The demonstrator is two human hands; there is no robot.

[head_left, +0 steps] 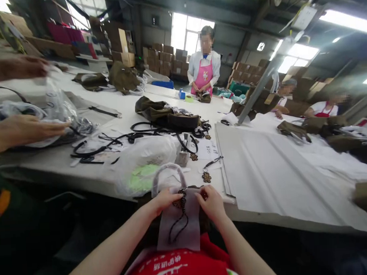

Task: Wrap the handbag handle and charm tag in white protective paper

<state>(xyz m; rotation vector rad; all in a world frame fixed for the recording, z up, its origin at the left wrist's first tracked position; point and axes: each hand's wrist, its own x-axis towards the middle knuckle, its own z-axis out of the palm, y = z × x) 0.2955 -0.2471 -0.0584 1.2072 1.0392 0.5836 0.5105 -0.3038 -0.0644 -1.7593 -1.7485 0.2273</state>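
Note:
A dark olive bag (204, 219) rests at the table's front edge against my red apron, its handle (167, 166) wrapped in white and standing up. A thin white sheet (192, 228) lies over the bag's front. On the sheet hangs a brown flower charm (177, 203) with a black braided cord (185, 220) dangling down. My left hand (165, 201) is closed, its thumb pressed at the top of the charm beside the handle ring. With bent fingers pinched together, my right hand (210, 202) grips the sheet's upper right edge. The bag's lower part is hidden.
Ahead lie a plastic bag (147, 156), black straps (91, 151), another flower charm (206, 177) and an olive bag (166, 115). White sheets (265, 157) cover the right side. A co-worker's hands (30, 130) handle clear plastic at left. A person in a pink apron (205, 74) stands across.

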